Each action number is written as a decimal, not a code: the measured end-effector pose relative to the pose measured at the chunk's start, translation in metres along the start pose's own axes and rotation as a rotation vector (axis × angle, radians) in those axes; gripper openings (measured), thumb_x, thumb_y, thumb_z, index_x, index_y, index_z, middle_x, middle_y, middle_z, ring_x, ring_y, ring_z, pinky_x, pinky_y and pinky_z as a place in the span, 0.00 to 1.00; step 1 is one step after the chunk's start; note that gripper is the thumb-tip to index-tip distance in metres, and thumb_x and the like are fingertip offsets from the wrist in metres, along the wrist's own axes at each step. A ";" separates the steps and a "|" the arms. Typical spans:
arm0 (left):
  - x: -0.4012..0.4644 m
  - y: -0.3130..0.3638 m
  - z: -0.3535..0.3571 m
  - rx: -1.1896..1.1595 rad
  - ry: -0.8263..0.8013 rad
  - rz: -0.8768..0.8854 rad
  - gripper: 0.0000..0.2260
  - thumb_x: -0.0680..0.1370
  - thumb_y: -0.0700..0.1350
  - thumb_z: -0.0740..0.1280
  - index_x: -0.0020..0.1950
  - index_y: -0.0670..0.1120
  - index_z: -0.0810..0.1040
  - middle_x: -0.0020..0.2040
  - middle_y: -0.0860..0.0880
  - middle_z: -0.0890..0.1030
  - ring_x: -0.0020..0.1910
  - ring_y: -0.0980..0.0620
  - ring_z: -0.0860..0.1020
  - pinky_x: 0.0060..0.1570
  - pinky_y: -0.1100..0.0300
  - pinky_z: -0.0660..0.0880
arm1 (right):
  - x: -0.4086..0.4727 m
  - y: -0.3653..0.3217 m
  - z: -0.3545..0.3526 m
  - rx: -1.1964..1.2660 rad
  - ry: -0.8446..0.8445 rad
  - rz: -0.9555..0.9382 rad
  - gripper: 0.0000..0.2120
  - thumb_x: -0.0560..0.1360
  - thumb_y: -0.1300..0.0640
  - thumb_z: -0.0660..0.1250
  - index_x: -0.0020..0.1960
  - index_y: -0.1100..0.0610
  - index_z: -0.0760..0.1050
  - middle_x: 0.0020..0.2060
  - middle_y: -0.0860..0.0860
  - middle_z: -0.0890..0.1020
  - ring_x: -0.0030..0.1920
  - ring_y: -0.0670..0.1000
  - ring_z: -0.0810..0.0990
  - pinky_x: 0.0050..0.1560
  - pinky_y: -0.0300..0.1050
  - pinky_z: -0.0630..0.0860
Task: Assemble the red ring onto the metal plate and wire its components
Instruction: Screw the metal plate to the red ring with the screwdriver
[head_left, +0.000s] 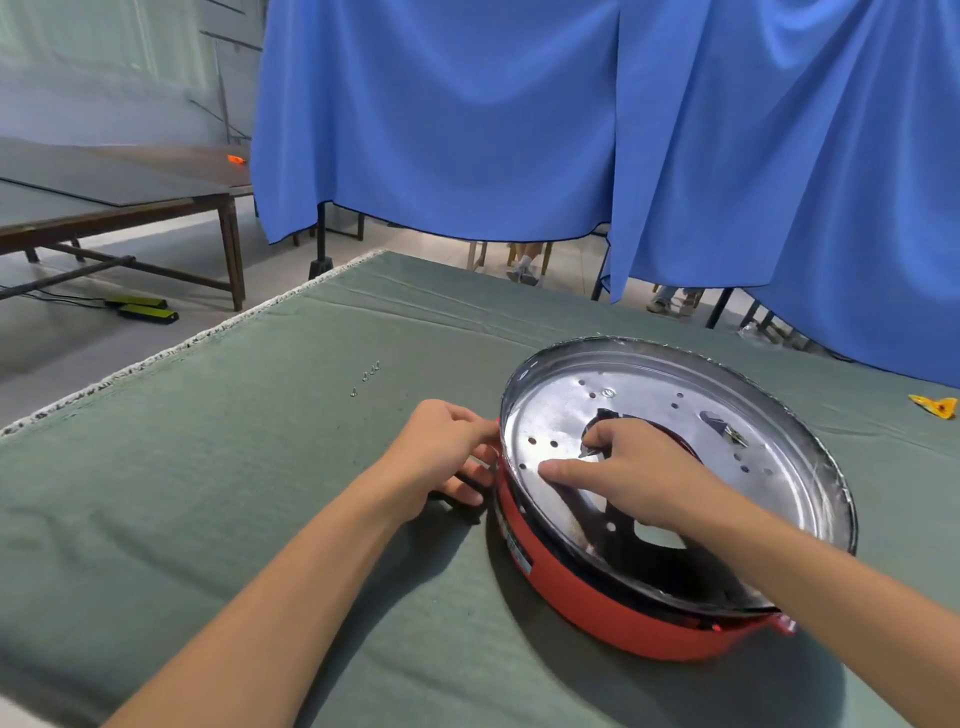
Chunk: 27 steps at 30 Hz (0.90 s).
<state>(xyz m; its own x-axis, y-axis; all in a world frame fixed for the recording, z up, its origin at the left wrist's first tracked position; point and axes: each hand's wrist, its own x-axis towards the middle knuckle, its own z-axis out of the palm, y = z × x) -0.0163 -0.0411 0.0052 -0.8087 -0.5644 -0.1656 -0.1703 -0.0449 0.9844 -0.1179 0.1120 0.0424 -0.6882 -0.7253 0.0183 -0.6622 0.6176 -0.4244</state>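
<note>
You are at the seating step: the metal plate (675, 415) sits in the red ring (597, 603), tilted rather than flat, and the ring rests on the green cloth (260, 519) that covers the table, to the right of its centre. Your right hand (634, 473) lies on the plate's inner face at about its 8 o'clock, forefinger stretched flat and pressing toward the rim, while the other fingers curl in at the edge of the dark cutout (670, 436); whether they pinch a part there or only bear on the metal I cannot tell. Your left hand (441, 457) is at the assembly's 9 o'clock, fingers curled round the rim where ring and plate meet, gripping it to steady the whole. To my judgement nothing is fastened yet, since the holes near your forefinger look open and no wiring shows. The next move calls for you to press the plate level, turn it until its holes meet the ring's mounts, and keep your left grip firm while the right hand lets go. Then reach out to 11 o'clock, where the small screws (366, 376) lie in a loose row on the cloth, well apart from the ring. Farther off at 3 o'clock lies a yellow object (935, 405), and behind the table hangs a blue curtain (519, 130).
</note>
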 end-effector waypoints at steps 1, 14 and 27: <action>-0.001 0.000 0.000 -0.005 0.001 -0.004 0.05 0.75 0.40 0.64 0.42 0.40 0.77 0.28 0.48 0.75 0.24 0.52 0.75 0.22 0.63 0.75 | -0.001 -0.002 0.001 -0.004 -0.001 -0.002 0.23 0.67 0.38 0.71 0.36 0.54 0.66 0.27 0.50 0.65 0.22 0.45 0.63 0.31 0.45 0.60; -0.006 0.002 0.004 -0.032 0.016 -0.023 0.11 0.78 0.42 0.62 0.47 0.36 0.80 0.37 0.41 0.78 0.28 0.49 0.75 0.22 0.62 0.74 | -0.001 -0.008 0.007 0.117 -0.064 0.091 0.25 0.70 0.39 0.70 0.30 0.54 0.62 0.23 0.49 0.67 0.23 0.50 0.65 0.31 0.42 0.65; -0.007 0.001 0.004 -0.007 0.032 -0.019 0.11 0.78 0.38 0.60 0.42 0.37 0.80 0.34 0.43 0.78 0.23 0.52 0.74 0.22 0.62 0.75 | -0.005 -0.011 0.010 0.057 -0.089 0.082 0.25 0.71 0.39 0.69 0.28 0.55 0.64 0.20 0.47 0.67 0.22 0.49 0.67 0.31 0.43 0.65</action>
<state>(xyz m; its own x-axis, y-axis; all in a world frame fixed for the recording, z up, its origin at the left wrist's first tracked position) -0.0128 -0.0339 0.0074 -0.7869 -0.5895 -0.1827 -0.1819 -0.0613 0.9814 -0.1045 0.1055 0.0380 -0.7083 -0.6990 -0.0981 -0.5852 0.6593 -0.4721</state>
